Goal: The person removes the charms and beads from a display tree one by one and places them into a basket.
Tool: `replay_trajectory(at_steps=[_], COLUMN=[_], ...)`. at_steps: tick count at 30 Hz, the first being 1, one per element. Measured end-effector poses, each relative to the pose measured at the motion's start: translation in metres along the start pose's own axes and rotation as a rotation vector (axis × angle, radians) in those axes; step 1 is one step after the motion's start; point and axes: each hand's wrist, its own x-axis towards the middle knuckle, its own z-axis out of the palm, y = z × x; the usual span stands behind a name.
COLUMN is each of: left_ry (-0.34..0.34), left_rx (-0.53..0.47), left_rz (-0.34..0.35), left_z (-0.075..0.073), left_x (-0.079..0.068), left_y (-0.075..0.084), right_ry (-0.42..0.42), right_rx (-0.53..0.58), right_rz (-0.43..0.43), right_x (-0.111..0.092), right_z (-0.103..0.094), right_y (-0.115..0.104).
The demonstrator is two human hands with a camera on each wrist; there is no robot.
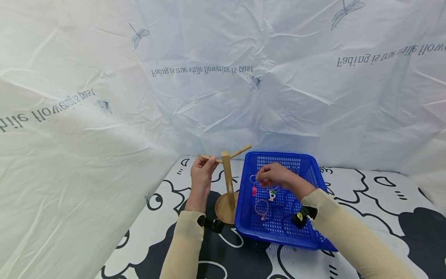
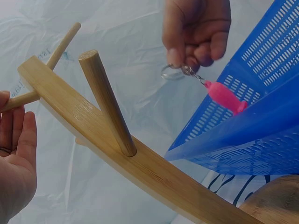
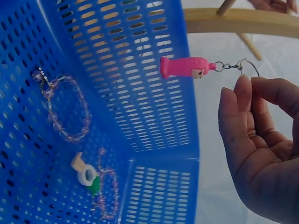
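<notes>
A wooden peg stand [image 1: 228, 180] with a round base stands left of a blue basket [image 1: 240, 217]. On one of its upper pegs, my left hand [image 1: 203, 170] pinches the wood between thumb and fingers; the left wrist view shows the same hand [image 2: 18, 154] at the frame's edge. Over the basket, my right hand [image 1: 273, 175] pinches the metal ring of a keychain [image 1: 254, 190]. From that ring a small pink figure [image 3: 184, 67] hangs on a short chain, in plain sight in the right wrist view.
Inside the basket lie a beaded bracelet [image 3: 70, 107], a second beaded bracelet [image 3: 110, 193] and a white and green charm [image 3: 87, 176]. White sheeting [image 1: 223, 108] rises behind the table, whose cloth [image 1: 244, 255] has a black and white cartoon print.
</notes>
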Motion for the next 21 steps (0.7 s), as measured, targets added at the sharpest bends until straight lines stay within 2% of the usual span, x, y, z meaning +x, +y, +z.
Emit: replay_trajectory(at_steps=[10,21], left_ry=[-0.002,0.021], left_rx=[-0.003,0.001], left_rz=[0.003,-0.008], left_z=[0.0,0.0], left_x=[0.0,0.0], left_y=[-0.001,-0.001], right_ry=[0.032,0.042], right_rx=[-0.028,-0.053], right_rz=[0.057,0.095], right_x=[0.019,0.029], right_z=[0.005,0.017], right_y=[0.02,0.038])
